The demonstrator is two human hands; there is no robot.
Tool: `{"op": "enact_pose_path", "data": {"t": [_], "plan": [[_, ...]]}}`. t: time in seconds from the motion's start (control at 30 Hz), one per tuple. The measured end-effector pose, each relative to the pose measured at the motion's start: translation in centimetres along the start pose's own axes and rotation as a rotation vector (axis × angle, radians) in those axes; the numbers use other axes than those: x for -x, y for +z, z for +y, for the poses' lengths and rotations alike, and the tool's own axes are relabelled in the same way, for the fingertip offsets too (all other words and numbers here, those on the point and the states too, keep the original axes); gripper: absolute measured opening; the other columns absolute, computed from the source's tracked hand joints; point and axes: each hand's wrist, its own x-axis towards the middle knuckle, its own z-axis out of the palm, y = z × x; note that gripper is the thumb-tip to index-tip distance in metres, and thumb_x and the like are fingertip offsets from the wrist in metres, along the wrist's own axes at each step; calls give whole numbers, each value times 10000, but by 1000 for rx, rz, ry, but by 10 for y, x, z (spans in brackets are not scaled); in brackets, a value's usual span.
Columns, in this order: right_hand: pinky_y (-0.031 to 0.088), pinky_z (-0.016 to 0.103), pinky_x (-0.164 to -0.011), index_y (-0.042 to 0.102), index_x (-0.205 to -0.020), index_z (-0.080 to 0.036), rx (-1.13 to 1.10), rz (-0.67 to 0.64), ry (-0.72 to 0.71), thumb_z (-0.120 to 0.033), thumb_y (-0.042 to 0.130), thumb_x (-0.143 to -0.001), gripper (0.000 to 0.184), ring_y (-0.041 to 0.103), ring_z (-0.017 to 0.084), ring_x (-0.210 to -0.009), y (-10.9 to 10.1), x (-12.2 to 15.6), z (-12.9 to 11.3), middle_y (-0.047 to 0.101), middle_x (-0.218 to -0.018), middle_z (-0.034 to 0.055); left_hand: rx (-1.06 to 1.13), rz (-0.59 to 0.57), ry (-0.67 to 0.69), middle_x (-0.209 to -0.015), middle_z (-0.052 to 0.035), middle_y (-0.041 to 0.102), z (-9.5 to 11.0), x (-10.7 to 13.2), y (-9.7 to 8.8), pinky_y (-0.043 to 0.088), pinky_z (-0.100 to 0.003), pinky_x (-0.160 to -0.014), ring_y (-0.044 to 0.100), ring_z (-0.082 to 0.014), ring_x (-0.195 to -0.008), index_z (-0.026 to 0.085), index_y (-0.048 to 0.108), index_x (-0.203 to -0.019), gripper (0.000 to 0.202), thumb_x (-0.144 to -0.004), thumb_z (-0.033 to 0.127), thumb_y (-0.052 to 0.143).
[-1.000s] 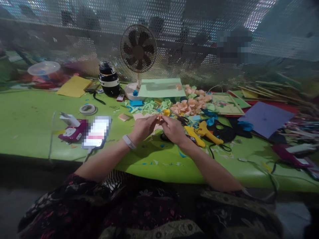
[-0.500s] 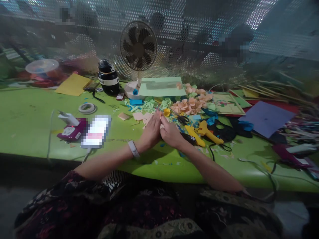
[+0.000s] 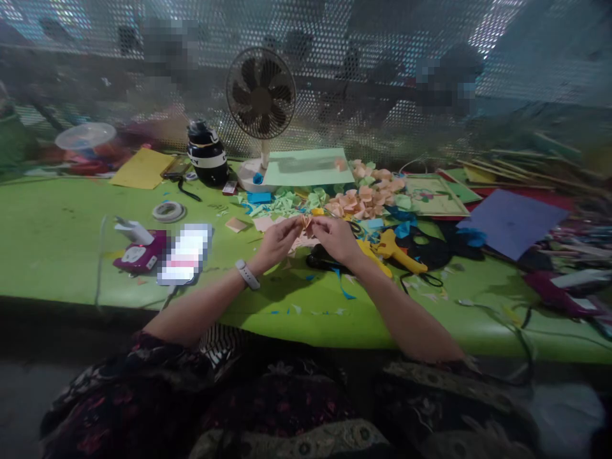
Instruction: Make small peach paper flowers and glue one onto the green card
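Above the middle of the green table (image 3: pixel 57 236), my left hand (image 3: pixel 277 243) and my right hand (image 3: pixel 337 237) meet fingertip to fingertip. Both pinch a small folded piece of peach paper (image 3: pixel 306 222) between them. A white band sits on my left wrist. Just behind the hands lies a heap of peach paper flowers (image 3: pixel 366 194) and a scatter of green paper scraps (image 3: pixel 287 203). Yellow glue guns (image 3: pixel 399 250) lie to the right of my right hand.
A desk fan (image 3: pixel 261 105) stands at the back on a white base, with a black helmet (image 3: pixel 207 156) to its left. A tape roll (image 3: pixel 168 210), a phone (image 3: pixel 185 254) and a pink pouch (image 3: pixel 138 254) lie left. Purple card (image 3: pixel 509 223) and paper stacks fill the right side.
Half a second ago my palms were pressed together flat; now the hands have lifted slightly and the fingertips pinch the peach paper between them.
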Motion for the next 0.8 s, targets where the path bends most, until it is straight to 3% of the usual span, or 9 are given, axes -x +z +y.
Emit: {"op": "enact_pose_path", "data": {"t": [0.17, 0.3, 0.47, 0.6, 0.8], "plan": [[523, 296, -727, 714, -916, -186, -79, 89, -8, -233, 521, -848, 210, 697, 194, -765, 3, -1, 4, 760, -847, 46, 148, 64, -32, -836, -42, 711, 2, -4, -4, 486, -257, -718, 622, -146, -759, 141, 684, -878, 211, -835, 343, 644], [541, 307, -689, 689, -855, -193, -114, 126, 13, -285, 570, -850, 151, 696, 192, -698, 4, -2, 7, 753, -781, 46, 265, 154, -56, -786, -12, 677, 4, -7, -6, 495, -252, -723, 616, -124, -736, 158, 653, -823, 160, -803, 315, 675], [541, 311, -682, 686, -875, -204, -64, 145, -28, -313, 567, -860, 162, 687, 189, -714, 6, -2, 11, 747, -808, 49, 327, 94, -155, -761, -7, 667, 3, -8, -6, 540, -281, -754, 628, -114, -707, 154, 635, -793, 159, -803, 309, 669], [550, 322, -716, 687, -930, -208, -57, 138, -22, -266, 591, -811, 163, 699, 200, -770, 9, -3, 14, 756, -875, 53, 179, 83, -54, -738, -12, 669, 5, -5, -7, 509, -262, -698, 606, -121, -690, 146, 673, -831, 194, -845, 332, 622], [520, 322, -721, 690, -899, -197, 26, 87, -13, -236, 554, -839, 154, 678, 201, -726, 12, -1, 13, 749, -817, 49, -142, 105, 46, -749, -21, 675, 7, -1, -9, 437, -239, -642, 555, -127, -667, 151, 679, -883, 165, -890, 261, 557]]}}
